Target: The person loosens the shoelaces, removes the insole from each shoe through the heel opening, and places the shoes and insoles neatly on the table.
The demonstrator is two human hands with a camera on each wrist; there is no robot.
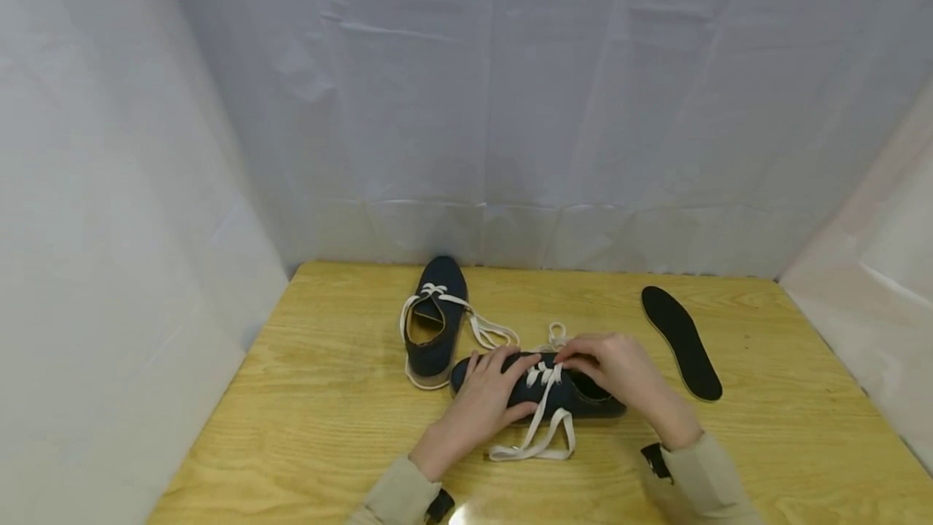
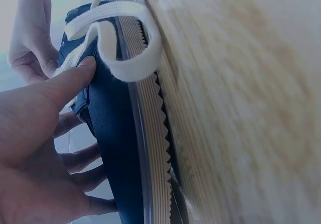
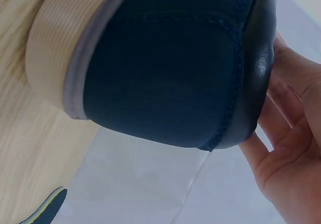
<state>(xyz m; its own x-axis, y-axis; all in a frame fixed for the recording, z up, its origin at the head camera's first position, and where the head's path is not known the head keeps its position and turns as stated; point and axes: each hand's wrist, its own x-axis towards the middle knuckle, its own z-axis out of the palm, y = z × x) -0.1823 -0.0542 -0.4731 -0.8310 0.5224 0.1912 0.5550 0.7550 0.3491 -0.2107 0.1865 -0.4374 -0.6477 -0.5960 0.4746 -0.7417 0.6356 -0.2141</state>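
Note:
A dark navy shoe [image 1: 510, 407] with white laces lies sideways near the front middle of the table, toe to the left. My left hand [image 1: 481, 395] holds its front part, thumb on the near side and fingers over the top and far side. At the top of the lacing, my right hand [image 1: 619, 367] pinches the white shoelace [image 1: 557, 371] beside the shoe opening. Its fingertips are partly hidden behind the collar in the right wrist view, where the heel [image 3: 160, 83] fills the middle. A loose lace loop [image 2: 135, 68] hangs down the near side.
A second navy shoe [image 1: 446, 343] stands behind and to the left, toe pointing away, its white laces trailing right. To the right lies a black insole [image 1: 681, 343]. White sheeting [image 1: 481, 104] hangs behind and beside the wooden table [image 1: 291, 428].

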